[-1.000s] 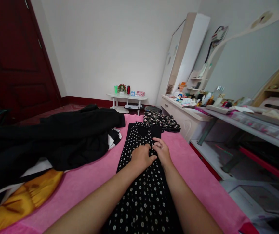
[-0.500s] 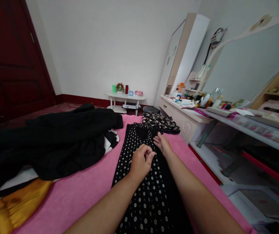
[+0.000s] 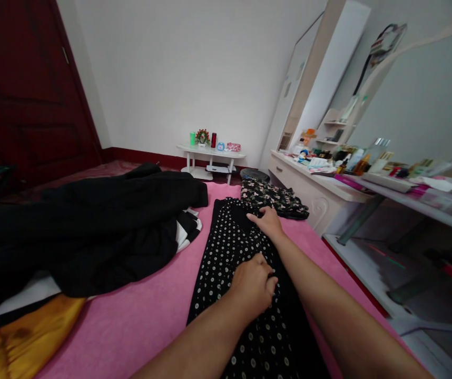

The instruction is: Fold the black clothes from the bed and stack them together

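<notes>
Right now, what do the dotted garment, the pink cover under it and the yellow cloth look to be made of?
Dotted garment: apparently thin, matte fabric, judging by its small soft creases; the fibre is unclear.
Pink cover: probably plush or fleece, as its surface looks soft, slightly mottled and dull.
Yellow cloth: perhaps satin or a similar smooth synthetic, since its folds show a sheen.

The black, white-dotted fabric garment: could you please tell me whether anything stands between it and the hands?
Nothing visible does: the left hand and right hand are directly over the garment; the black floral cloth lies beyond them.
</notes>
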Demonstrator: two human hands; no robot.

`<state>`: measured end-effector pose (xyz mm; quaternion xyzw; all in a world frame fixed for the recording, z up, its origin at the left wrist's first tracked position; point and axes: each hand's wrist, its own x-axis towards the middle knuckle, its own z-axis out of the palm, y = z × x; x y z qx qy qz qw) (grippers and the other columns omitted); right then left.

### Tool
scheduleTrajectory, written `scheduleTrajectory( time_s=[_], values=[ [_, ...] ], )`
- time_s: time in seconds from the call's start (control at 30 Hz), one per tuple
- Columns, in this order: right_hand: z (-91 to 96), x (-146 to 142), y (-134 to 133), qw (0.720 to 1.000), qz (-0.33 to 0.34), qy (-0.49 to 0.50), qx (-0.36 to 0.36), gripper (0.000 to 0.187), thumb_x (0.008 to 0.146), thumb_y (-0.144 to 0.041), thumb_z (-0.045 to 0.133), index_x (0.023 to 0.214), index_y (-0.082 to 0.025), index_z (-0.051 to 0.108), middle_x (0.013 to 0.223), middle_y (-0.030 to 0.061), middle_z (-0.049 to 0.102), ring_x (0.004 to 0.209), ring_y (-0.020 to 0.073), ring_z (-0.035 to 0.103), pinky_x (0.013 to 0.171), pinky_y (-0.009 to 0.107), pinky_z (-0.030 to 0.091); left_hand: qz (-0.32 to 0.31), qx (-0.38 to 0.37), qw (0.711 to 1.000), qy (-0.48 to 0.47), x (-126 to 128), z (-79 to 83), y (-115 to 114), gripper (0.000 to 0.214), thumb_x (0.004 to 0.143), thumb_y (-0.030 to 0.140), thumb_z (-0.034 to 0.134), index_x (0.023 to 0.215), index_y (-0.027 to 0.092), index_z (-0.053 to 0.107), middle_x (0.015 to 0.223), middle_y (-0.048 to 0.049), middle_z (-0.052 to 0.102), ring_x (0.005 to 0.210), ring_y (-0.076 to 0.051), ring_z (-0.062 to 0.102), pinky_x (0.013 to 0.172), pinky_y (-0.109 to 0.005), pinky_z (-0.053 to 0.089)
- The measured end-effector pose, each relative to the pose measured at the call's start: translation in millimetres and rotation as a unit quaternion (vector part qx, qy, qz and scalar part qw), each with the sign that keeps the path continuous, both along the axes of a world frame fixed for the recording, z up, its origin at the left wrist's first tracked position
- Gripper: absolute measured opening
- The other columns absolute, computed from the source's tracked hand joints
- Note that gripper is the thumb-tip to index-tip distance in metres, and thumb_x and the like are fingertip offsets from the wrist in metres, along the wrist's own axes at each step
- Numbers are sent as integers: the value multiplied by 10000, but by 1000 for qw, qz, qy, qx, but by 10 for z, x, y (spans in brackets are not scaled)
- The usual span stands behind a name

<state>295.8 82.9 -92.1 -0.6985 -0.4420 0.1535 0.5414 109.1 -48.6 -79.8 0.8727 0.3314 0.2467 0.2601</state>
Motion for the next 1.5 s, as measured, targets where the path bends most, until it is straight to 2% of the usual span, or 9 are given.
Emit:
scheduleTrajectory(
  time_s=[0.13,0.27,0.4,0.57,0.7,0.87,1.0,1.23,1.5],
  values=[
    [152,133,91,992,-5,-120,-47,305,417,-160,800,434,-222,503,631,64,622,860,304,616,820,429,445,-6,28,1000,2,-30,76,-24,239,869,263,482,972,219,692,1000,-47,627,838,-196,618,775,-334,518],
    [129,224,163,995,12,-85,-43,218,563,-255,728,467,-211,538,470,12,546,600,217,588,627,369,477,66,106,992,-9,-61,119,-39,285,859,223,474,1082,210,651,1148,-80,615,1109,-258,529,998,-437,406],
    [-90,191,140,998,9,-66,-3,217,649,-387,654,599,-191,576,538,3,590,549,173,551,569,325,477,128,101,986,30,-42,20,5,525,830,332,527,1312,124,514,1428,-135,434,1370,-335,273,1152,-527,150],
    [-255,83,106,993,4,-112,22,164,674,-346,624,718,-189,603,698,24,636,686,184,576,763,366,481,129,76,988,36,-35,-63,56,563,873,451,457,1362,173,471,1521,-72,296,1418,-326,172,1162,-518,124],
    [-264,26,-74,989,56,-140,12,323,747,-289,550,1038,-162,611,1043,91,650,842,180,612,863,371,478,118,50,992,4,-76,-43,124,533,914,433,403,1361,151,470,1523,-92,286,1412,-296,209,1165,-490,133],
    [-303,-33,-680,976,136,-171,-10,482,752,-207,538,1233,-193,552,1325,79,543,1240,210,476,1091,409,325,122,-20,985,-123,-161,-51,286,402,913,259,440,1281,139,545,1428,-107,449,1326,-215,399,1144,-387,253],
    [-340,-120,-1306,952,181,-242,-38,473,820,-276,496,1288,-215,530,1432,64,444,1364,250,331,1148,486,211,89,-56,974,-200,-218,-76,336,373,844,147,534,1212,157,594,1385,-90,499,1291,-181,446,1123,-333,300],
    [-78,-413,-2438,919,245,-307,-42,527,881,-302,474,1400,-256,393,1491,76,344,1370,238,320,1128,490,275,-15,-69,988,-140,-399,-43,180,410,814,144,598,1224,147,595,1487,-143,340,1385,-239,299,1143,-389,237],
    [485,-830,-3473,753,477,-453,-23,609,800,-55,427,1371,-267,438,1508,47,330,1395,215,272,1124,474,280,-172,-67,983,8,-1063,100,-323,560,789,262,651,1328,230,501,1553,-106,192,1416,-279,205,1136,-457,224]
  ],
)
